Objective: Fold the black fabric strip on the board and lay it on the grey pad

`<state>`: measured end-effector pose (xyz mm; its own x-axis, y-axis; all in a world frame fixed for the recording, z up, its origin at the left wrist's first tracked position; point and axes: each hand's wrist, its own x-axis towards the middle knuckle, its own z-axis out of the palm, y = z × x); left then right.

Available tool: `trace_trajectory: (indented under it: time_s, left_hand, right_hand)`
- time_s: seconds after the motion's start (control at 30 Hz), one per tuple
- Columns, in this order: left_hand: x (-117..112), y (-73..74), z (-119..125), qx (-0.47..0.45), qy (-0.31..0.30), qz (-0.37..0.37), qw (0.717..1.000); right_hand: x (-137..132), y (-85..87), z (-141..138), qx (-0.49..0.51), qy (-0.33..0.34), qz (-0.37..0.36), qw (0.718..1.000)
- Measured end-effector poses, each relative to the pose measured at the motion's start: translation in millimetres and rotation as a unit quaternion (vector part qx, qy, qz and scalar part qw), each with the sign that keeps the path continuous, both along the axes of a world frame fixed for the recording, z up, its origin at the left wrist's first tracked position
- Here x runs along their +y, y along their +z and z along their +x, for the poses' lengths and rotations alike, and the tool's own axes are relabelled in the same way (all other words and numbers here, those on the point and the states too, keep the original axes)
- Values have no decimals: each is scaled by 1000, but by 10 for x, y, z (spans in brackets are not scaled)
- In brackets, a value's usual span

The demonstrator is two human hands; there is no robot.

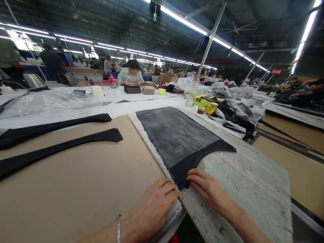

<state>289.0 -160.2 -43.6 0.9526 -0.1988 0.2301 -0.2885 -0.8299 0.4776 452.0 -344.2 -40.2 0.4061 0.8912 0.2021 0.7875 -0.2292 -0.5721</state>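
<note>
A dark grey, rough-faced sheet of material (174, 135) lies flat on a stained, pale work board (243, 175). Along its near edge runs a smooth black strip (187, 163) with a curved, hollowed side. My right hand (207, 187) has its fingers together on the strip's near edge, close to its left corner. Just left of that corner, my left hand (159, 204) rests with bent fingers at the board's edge; its thumb and whatever is under the fingertips are hidden.
Two long black curved pieces (60, 143) lie on a tan sheet (101, 179) at left. Glue bottles (201, 108) and a yellow container (210, 105) stand behind the board, near crumpled clear plastic (235, 87). Across the table a person (130, 76) sits behind stacked dark pieces (132, 89).
</note>
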Motion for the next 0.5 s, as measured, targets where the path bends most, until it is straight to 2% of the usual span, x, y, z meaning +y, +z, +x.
trace_trajectory:
  time_s: [0.2,0.33,0.4,0.5]
  left_hand:
    - [-142,33,24,-3,-10,62,998]
    - [-235,-26,122,-21,35,102,994]
    - [-256,-97,179,-17,78,110,991]
    - [-265,-177,233,-4,113,108,988]
  right_hand:
    - [109,26,142,63,-90,70,992]
    - [189,27,219,139,-147,72,977]
    - [209,39,301,184,-182,101,961]
    - [167,70,536,246,-258,190,915]
